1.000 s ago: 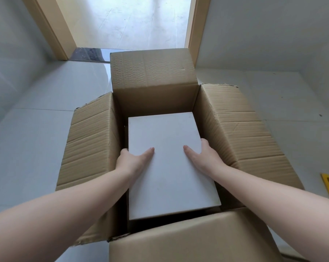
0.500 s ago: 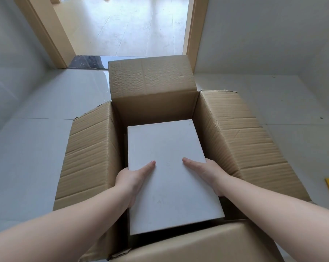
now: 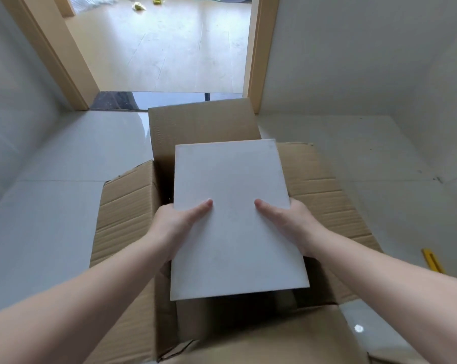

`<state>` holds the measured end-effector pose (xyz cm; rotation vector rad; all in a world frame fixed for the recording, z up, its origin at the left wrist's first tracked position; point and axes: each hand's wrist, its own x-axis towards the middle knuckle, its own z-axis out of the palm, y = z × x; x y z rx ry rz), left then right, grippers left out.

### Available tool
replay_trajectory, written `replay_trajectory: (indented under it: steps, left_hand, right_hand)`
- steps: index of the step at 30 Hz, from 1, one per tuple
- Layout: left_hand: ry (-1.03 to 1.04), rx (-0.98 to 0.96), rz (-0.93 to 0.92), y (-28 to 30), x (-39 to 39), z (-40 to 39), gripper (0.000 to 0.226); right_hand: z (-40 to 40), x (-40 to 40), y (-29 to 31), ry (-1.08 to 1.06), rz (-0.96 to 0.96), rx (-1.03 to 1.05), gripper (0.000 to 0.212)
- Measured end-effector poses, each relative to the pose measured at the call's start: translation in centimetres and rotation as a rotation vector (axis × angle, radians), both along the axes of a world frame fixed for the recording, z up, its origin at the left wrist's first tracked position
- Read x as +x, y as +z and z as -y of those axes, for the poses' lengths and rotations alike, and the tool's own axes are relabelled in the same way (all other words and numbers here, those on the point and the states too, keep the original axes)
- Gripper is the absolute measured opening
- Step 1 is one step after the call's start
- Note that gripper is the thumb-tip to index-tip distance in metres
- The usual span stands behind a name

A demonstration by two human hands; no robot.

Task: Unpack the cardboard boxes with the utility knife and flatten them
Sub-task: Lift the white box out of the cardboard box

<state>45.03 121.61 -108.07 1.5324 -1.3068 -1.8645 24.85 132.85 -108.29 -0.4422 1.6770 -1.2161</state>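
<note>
An open brown cardboard box (image 3: 127, 214) stands on the floor with its flaps spread outward. Above its opening I hold a flat white square slab (image 3: 235, 190), tilted up toward me. My left hand (image 3: 178, 224) grips the slab's left edge with the thumb on top. My right hand (image 3: 290, 222) grips the right edge the same way; the fingers of both hands are hidden beneath the slab. A yellow utility knife (image 3: 433, 260) lies on the floor at the right.
The box sits on pale glossy floor tiles (image 3: 51, 206) in a corner between grey walls. An open doorway (image 3: 164, 48) with tan frames lies straight ahead, with small litter on the floor beyond it.
Both hands have lifted the white slab up out of the box; it now sits higher and covers part of the far flap. The view has tilted up toward the doorway.
</note>
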Motion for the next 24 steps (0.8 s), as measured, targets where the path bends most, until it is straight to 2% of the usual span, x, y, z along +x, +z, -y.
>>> replay_trajectory:
  steps: [4, 8, 13, 17, 19, 24]
  left_hand:
    - [-0.112, -0.069, 0.056, 10.1, -0.8, 1.8, 0.056]
    - [-0.214, -0.193, 0.156, 24.7, -3.0, 3.2, 0.066]
    - [-0.38, -0.359, 0.24, 45.1, -7.0, 3.9, 0.054]
    - [-0.494, -0.458, 0.238, 59.0, -10.1, 3.1, 0.052]
    - [-0.538, -0.467, 0.217, 63.9, -11.3, 2.4, 0.059]
    - [-0.605, -0.535, 0.183, 71.3, -14.2, 0.3, 0.047]
  right_hand:
    - [-0.1, -0.2, 10.9, -0.106, -0.002, 0.01, 0.046]
    - [-0.9, -0.8, 25.4, -0.217, -0.014, 0.004, 0.04]
    - [-2.9, -2.0, 45.4, -0.357, -0.083, -0.026, 0.035]
    - [-5.1, -2.8, 58.3, -0.467, -0.132, -0.054, 0.034]
    - [-6.3, -3.1, 63.1, -0.511, -0.163, -0.072, 0.034]
    - [-9.0, -4.1, 70.7, -0.623, -0.22, -0.122, 0.041]
